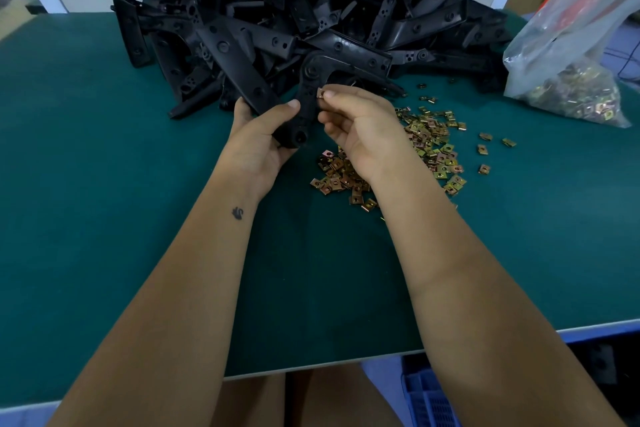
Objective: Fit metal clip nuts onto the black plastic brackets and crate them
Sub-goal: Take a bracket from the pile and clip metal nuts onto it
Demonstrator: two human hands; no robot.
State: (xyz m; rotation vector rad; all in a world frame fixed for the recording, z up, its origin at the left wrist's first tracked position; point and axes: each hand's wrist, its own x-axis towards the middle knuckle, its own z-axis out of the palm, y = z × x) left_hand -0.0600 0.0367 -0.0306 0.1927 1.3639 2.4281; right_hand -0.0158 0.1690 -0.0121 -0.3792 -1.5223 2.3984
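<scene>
The left hand (258,130) grips a black plastic bracket (306,104) just above the centre of the frame, fingers curled round its lower end and thumb pressed along its left edge. The bracket is L-shaped: its long arm runs nearly vertical in the frame, from a rounded lower end with a moulded hole up to a rounded corner boss, where a shorter arm turns toward the right. The surface is matte, with moulded holes and raised ribs.

The right hand (356,121) pinches one metal clip nut (320,92) between thumb and forefinger and holds it against the right edge of the bracket's long arm, just below the corner. The nut is a small folded plate with a brassy, iridescent plated finish. How far it is seated on the edge cannot be told.

A loose pile of clip nuts (433,146) lies on the green bench mat (104,184) right of centre, partly under the right wrist, with a few strays scattered further right. A heap of black brackets (311,10) fills the upper centre, pieces lying at all angles. A clear plastic bag (575,55) holding more clip nuts sits at the upper right. A blue perforated plastic crate (429,399) shows below the bench edge at the lower right.
</scene>
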